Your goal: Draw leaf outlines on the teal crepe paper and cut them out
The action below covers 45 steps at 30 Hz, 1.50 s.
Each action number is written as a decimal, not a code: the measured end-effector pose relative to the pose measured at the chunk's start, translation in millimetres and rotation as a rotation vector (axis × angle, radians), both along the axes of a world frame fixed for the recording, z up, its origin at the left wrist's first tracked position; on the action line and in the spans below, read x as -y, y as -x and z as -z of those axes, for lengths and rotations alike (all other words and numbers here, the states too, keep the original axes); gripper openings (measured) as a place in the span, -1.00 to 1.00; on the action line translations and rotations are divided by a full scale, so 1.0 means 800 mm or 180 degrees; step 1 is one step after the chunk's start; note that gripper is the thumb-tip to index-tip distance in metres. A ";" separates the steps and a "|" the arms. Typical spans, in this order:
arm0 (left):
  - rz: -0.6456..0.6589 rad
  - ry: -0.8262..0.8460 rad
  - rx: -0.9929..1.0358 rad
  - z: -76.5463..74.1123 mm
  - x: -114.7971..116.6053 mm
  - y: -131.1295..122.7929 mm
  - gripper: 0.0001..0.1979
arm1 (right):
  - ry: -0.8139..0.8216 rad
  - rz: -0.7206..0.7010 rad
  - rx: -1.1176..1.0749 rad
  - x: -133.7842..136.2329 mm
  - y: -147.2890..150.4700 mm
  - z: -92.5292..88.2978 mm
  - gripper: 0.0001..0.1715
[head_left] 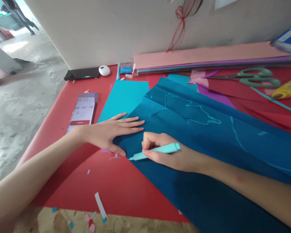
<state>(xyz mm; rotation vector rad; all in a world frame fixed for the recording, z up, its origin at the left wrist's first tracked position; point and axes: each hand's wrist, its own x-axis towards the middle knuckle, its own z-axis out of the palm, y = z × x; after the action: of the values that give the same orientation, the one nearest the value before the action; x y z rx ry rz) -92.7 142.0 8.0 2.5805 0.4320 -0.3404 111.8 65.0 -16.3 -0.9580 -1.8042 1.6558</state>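
Observation:
A large dark blue sheet of paper [160,187] lies across the red table, with light outlines drawn on it. My left hand [115,131] rests flat on its left corner, fingers spread. Between the fingers and thumb of my right hand [165,150] is a light turquoise marker [163,149]; its tip points down at the sheet's left edge, close to my left thumb. Whether the tip touches the paper, I cannot tell. Under the dark sheet's far left part lies a bright turquoise sheet [126,95].
A phone showing a timer [81,111] lies left; a dark phone [82,73] and white mouse-like object [104,70] sit by the wall. Green-handled scissors [254,77] and a yellow tool [288,89] lie far right. Paper scraps [100,205] litter the near edge.

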 end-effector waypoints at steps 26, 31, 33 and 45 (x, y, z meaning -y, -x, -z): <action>0.0168 -0.0031 0.0144 0.004 -0.003 -0.001 -0.21 | -0.0010 -0.0007 0.0087 0.002 -0.002 0.005 -0.81; 0.0146 -0.0018 0.0128 0.003 -0.004 -0.002 -0.21 | 0.0003 0.0123 -0.0076 0.003 -0.004 0.010 -0.79; 0.0145 -0.0019 0.0120 0.004 -0.004 -0.002 -0.21 | 0.0026 0.0231 -0.0138 0.003 -0.003 0.012 -0.76; 0.0063 0.0062 0.0070 0.005 -0.003 -0.002 -0.20 | -0.0334 0.0720 -0.0146 0.001 -0.001 0.014 -0.77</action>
<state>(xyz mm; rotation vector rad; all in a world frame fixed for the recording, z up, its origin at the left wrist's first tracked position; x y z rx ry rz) -91.2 144.8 4.3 2.5686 0.3935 -0.3213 112.8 64.3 -27.4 -1.0273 -1.6672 1.4200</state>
